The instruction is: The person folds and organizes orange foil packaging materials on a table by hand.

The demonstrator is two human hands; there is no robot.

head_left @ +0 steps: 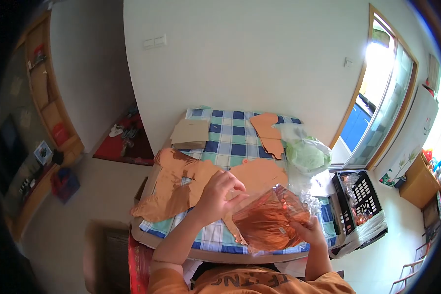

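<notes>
A clear plastic bag (267,223) with shiny copper-orange foil-like material inside lies over the table's front edge. My right hand (308,231) grips its right side, thumb on top near a small white label. My left hand (221,193) is raised at the bag's upper left, fingers curled and thumb drawn in at the transparent edge, which it seems to pinch. Beneath and behind the left hand lie flat copper-coloured sheets (174,176), partly creased. Another orange sheet (259,171) lies just behind the bag.
On the checked tablecloth (225,130) are a beige cardboard stack (191,133), a folded orange piece (267,130) and a plastic bag with pale green contents (308,156). A black crate (360,196) stands right of the table. A brown chair (105,255) is at the left.
</notes>
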